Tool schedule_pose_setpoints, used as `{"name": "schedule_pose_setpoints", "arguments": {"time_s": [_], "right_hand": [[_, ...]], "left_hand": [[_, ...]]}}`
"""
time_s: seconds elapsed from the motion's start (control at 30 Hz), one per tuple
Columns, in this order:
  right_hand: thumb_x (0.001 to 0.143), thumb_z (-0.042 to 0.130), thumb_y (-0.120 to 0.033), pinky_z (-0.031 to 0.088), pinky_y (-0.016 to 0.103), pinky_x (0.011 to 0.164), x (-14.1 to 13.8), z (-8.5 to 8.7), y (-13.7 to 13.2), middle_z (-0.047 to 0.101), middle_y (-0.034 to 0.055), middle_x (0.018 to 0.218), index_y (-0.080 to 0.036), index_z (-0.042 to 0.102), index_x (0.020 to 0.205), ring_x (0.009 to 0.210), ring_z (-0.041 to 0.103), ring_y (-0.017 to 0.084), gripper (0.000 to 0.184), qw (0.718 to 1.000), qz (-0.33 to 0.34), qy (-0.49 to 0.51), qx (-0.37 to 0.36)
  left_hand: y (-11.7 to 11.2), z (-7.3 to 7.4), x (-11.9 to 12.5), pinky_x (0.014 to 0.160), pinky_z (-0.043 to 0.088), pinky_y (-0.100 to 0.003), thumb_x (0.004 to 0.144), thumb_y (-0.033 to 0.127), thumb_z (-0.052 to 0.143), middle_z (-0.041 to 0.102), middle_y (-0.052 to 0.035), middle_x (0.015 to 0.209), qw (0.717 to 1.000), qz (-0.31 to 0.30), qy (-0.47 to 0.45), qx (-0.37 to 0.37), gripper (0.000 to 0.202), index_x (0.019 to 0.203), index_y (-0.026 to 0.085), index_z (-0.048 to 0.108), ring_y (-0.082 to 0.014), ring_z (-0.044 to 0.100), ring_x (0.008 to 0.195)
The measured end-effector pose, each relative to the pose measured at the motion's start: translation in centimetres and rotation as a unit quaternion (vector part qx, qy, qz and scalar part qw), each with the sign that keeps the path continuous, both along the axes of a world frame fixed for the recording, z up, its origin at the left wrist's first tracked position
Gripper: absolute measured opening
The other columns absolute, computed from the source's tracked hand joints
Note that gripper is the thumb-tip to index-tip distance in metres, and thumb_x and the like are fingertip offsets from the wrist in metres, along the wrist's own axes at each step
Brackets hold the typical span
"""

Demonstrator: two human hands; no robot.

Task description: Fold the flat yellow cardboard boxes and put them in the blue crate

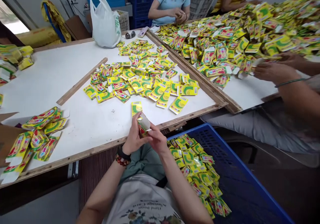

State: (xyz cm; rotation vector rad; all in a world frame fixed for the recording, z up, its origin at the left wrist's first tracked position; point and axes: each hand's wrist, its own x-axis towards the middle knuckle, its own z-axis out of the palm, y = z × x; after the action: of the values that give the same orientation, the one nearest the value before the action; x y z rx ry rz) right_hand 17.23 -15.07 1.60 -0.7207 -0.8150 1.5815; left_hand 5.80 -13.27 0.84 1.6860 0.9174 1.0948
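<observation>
My left hand grips a flat yellow-green printed carton standing upright from its fingers. My right hand sits close against it, its fingers on a small opened carton that shows a white inner flap. I cannot tell whether these cartons are separate pieces or one. Both hands are just past the front wooden edge of the white table, and a spread of similar cartons lies beyond them. My left wrist wears a black band and a beaded bracelet.
A blue crate holding cartons stands below the table at lower right. A co-worker's hands work at a large carton heap on the right. A wooden strip lies on the table, and a white plastic bag stands at the back.
</observation>
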Motion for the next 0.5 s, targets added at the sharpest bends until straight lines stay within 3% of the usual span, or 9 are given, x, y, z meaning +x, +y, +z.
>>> {"name": "schedule_pose_setpoints", "arguments": {"time_s": [0.13,0.23,0.33,0.4,0.43,0.5], "right_hand": [[0.080,0.057,-0.050,0.041,0.040,0.106,-0.4,0.9,0.0,0.064,0.0064,0.121,-0.019,0.066,0.119,0.119,0.056,0.025,0.051,0.995,-0.058,-0.075,-0.019],[0.085,0.053,-0.046,0.047,0.038,0.101,-0.5,2.0,-0.3,0.066,0.0077,0.119,-0.017,0.066,0.118,0.113,0.060,0.023,0.046,0.975,-0.117,-0.187,0.014],[0.087,0.052,-0.036,0.053,0.032,0.087,-0.5,2.5,-0.9,0.066,0.0093,0.118,-0.017,0.062,0.124,0.097,0.066,0.019,0.043,0.898,-0.210,-0.377,0.089],[0.086,0.051,-0.033,0.054,0.030,0.078,-0.2,2.6,-1.1,0.069,0.0104,0.111,-0.014,0.057,0.130,0.077,0.066,0.016,0.048,0.843,-0.261,-0.458,0.107],[0.085,0.052,-0.031,0.055,0.029,0.076,-0.1,2.6,-1.2,0.070,0.0098,0.107,-0.014,0.055,0.133,0.072,0.065,0.015,0.050,0.835,-0.271,-0.469,0.099],[0.084,0.050,-0.025,0.055,0.029,0.078,0.2,2.7,-1.1,0.070,0.0074,0.108,-0.016,0.055,0.132,0.078,0.067,0.015,0.050,0.865,-0.249,-0.430,0.068]], "left_hand": [[-0.2,-0.6,0.0,0.106,0.037,-0.046,0.075,0.047,0.070,0.038,-0.0195,0.139,0.997,0.053,0.059,-0.010,0.088,0.139,0.017,0.018,-0.0299,0.044,0.127],[-0.4,-0.9,0.1,0.095,0.046,-0.043,0.079,0.040,0.065,0.048,-0.0182,0.129,0.992,0.096,0.084,-0.002,0.080,0.138,0.017,0.017,-0.0280,0.054,0.116],[-0.6,-1.7,0.3,0.090,0.049,-0.041,0.079,0.035,0.063,0.049,-0.0180,0.128,0.985,0.131,0.081,0.081,0.073,0.134,0.018,0.018,-0.0267,0.056,0.114],[-0.6,-2.1,0.4,0.081,0.052,-0.036,0.081,0.033,0.062,0.054,-0.0137,0.119,0.977,0.146,0.092,0.127,0.058,0.125,0.021,0.027,-0.0229,0.062,0.101],[-0.6,-2.2,0.5,0.077,0.052,-0.035,0.081,0.032,0.062,0.056,-0.0112,0.114,0.973,0.147,0.103,0.144,0.051,0.120,0.023,0.031,-0.0213,0.063,0.095],[-0.6,-2.1,0.5,0.078,0.052,-0.034,0.081,0.031,0.063,0.056,-0.0098,0.114,0.969,0.130,0.114,0.176,0.044,0.113,0.024,0.034,-0.0213,0.062,0.098]]}}
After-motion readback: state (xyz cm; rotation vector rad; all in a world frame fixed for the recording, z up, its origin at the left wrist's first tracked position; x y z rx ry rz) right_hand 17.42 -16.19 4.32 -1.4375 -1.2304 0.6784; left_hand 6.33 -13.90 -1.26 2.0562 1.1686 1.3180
